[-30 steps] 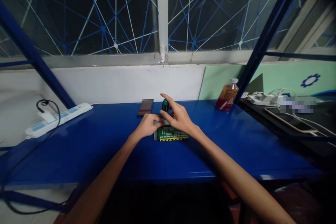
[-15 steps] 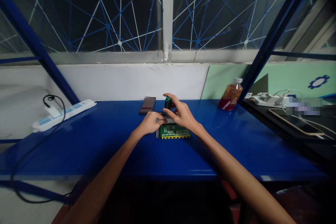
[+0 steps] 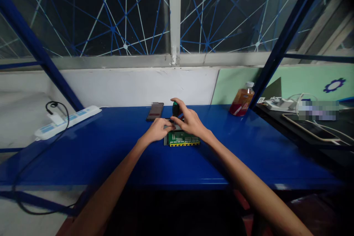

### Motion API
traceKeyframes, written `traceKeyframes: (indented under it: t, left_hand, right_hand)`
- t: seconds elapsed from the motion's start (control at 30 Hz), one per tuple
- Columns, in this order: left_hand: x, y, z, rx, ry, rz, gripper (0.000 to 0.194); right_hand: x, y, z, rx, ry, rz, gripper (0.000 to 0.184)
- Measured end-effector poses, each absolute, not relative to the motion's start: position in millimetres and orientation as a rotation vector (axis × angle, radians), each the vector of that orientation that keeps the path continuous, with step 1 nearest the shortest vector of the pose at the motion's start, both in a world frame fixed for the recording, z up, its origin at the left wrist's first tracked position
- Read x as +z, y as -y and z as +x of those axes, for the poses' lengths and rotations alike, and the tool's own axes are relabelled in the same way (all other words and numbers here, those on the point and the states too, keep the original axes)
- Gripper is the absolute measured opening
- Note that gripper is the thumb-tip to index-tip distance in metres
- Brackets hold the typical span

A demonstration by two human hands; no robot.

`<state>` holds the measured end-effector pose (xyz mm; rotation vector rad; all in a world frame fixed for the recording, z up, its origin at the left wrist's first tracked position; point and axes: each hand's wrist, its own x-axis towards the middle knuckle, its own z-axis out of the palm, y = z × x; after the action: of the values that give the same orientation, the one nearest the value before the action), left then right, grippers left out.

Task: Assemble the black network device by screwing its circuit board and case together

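Note:
A screwdriver (image 3: 175,109) with a green and black handle stands upright over a green circuit board (image 3: 182,138). My right hand (image 3: 190,120) is closed around its handle, the index finger resting across the top. The board has yellow connectors along its near edge and a grey metal part at its side. My left hand (image 3: 159,129) lies at the board's far left, its fingers pinched together near the screwdriver's shaft. What those fingertips hold, if anything, is too small and too covered to make out.
A dark phone (image 3: 155,111) lies just behind my left hand. On the left is a white power strip (image 3: 80,116) with a black cable; at the back right stands a drink bottle (image 3: 241,100). A second phone (image 3: 306,127) and white cables lie beyond the blue table (image 3: 116,162) on the right.
The screwdriver handle has turned slightly, and my right thumb and index finger have shifted a little on it. My left hand keeps its place; the view has moved marginally.

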<state>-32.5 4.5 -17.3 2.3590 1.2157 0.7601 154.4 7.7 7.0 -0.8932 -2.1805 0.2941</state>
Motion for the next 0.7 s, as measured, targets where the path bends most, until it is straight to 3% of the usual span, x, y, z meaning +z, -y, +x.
traceKeyframes:
  t: [0.2,0.5,0.7]
  left_hand:
    - [-17,-3,-33,0.775,-1.236,2.347,0.025]
    - [-21,-5,-35,0.823,-1.176,2.383,0.022]
    - [-21,-1,-34,0.835,-1.148,2.415,0.038]
  right_hand:
    - [4,-8,152,0.177,2.163,-0.958,0.069]
    - [7,-7,155,0.370,2.089,-0.909,0.064]
    - [23,-25,183,0.449,1.758,-0.896,0.068]
